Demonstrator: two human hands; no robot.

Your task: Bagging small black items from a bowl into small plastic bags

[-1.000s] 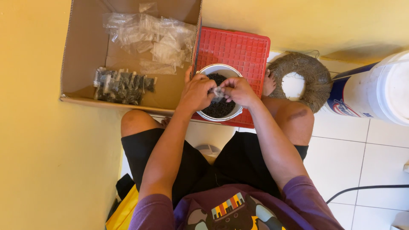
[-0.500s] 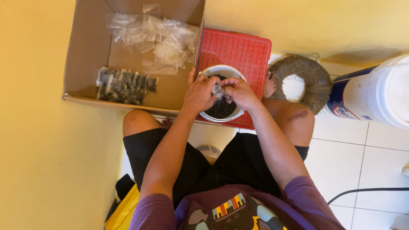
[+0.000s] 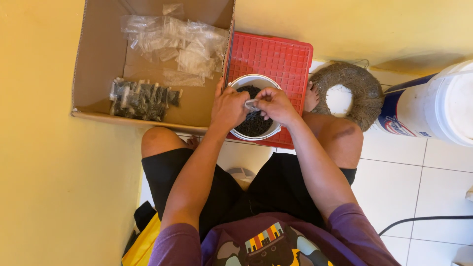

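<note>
Unmoved hands (image 3: pixel 253 106) — white tiles (image 3: pixel 394 182), yellow wall (image 3: pixel 49 172)

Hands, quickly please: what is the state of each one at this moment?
Left hand: closed, fingers pinching a small clear bag over the white bowl.
Right hand: closed, pinching the same small clear bag.
</note>
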